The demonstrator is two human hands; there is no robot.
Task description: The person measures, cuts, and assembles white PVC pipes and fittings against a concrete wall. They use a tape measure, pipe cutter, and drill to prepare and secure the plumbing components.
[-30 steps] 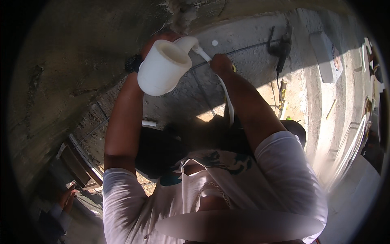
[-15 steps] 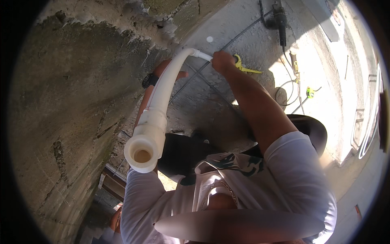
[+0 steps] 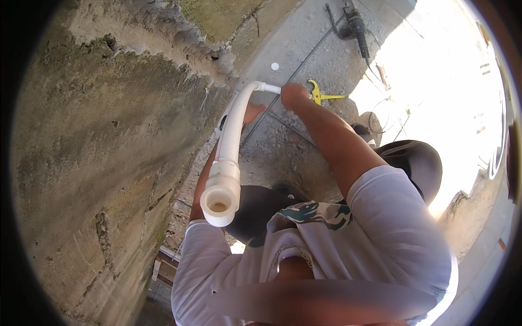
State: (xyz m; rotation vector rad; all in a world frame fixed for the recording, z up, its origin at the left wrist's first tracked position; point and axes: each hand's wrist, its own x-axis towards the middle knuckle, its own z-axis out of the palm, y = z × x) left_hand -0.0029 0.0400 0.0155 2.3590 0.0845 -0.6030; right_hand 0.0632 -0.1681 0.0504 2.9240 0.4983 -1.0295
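Observation:
A white plastic pipe (image 3: 234, 126) runs from an open-ended socket fitting (image 3: 220, 201) near me to an elbow (image 3: 254, 87) low by the wall. My right hand (image 3: 295, 96) is closed round the thin white pipe piece that leaves this elbow. Just right of that hand is a yellow tool (image 3: 322, 96) with a hooked jaw, which looks like a pipe cutter; whether they touch is unclear. My left hand (image 3: 254, 113) is partly behind the long pipe, with a digit stretched out to its right. Its other fingers are hidden, and I cannot tell if it touches the pipe.
A rough concrete wall (image 3: 125, 125) rises close on the left. Thin dark rods (image 3: 293, 129) cross the gritty floor. A dark corded power tool (image 3: 356, 30) lies at the far right, its cable trailing into sunlight. A small white disc (image 3: 275, 66) lies beyond the elbow.
The pipe's near end has shifted right and looks more upright. More of my left hand and wrist is now hidden behind it. My right hand keeps its hold; the whole view has shifted slightly.

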